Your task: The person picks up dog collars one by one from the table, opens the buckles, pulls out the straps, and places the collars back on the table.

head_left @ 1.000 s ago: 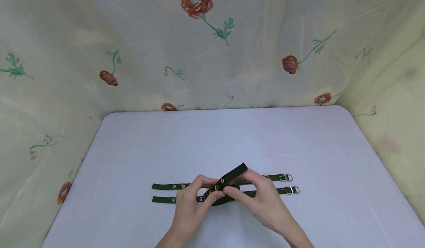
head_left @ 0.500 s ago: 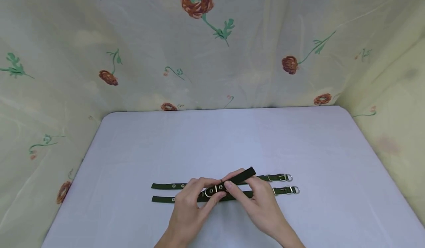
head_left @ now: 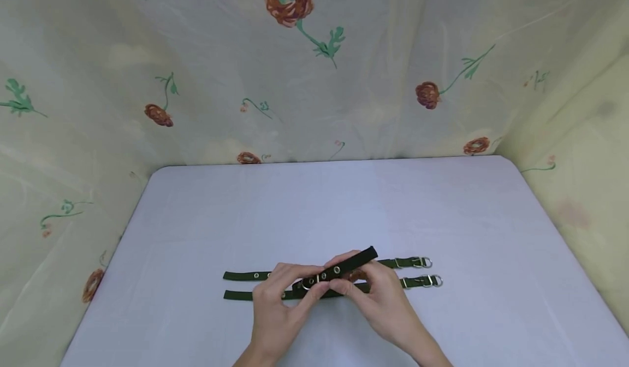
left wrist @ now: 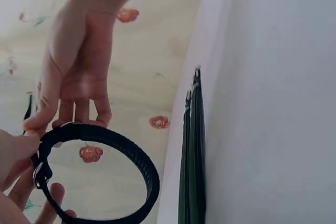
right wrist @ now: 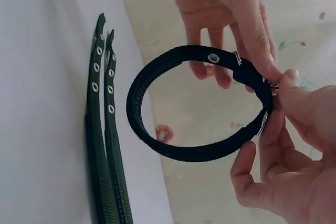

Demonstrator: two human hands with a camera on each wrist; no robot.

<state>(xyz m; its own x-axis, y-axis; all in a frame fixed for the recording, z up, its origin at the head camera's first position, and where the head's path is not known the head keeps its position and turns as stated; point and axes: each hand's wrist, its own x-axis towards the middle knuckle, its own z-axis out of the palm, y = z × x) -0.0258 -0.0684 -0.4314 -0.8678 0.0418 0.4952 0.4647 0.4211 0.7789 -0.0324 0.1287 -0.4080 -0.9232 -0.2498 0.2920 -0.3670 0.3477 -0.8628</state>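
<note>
Both hands hold a dark buckle collar, closed into a loop, above the middle of the table's near part. My left hand pinches the collar by its buckle, thumb in front and fingers behind. Beside it, my right hand grips the strap, and the free end sticks up to the right past its fingers. Eyelets show along that end. In the right wrist view the loop hangs round and open, with a metal ring near the fingertips. Fingers partly hide the buckle.
Two more green collars lie flat and side by side beneath the hands, the far one and the near one, buckles to the right. The white table meets a flowered cloth at its back and sides.
The strap's free end has shifted slightly right, and more of it shows beyond the buckle. My right thumb, which lay on the strap half a second ago, is now at its lower edge.
</note>
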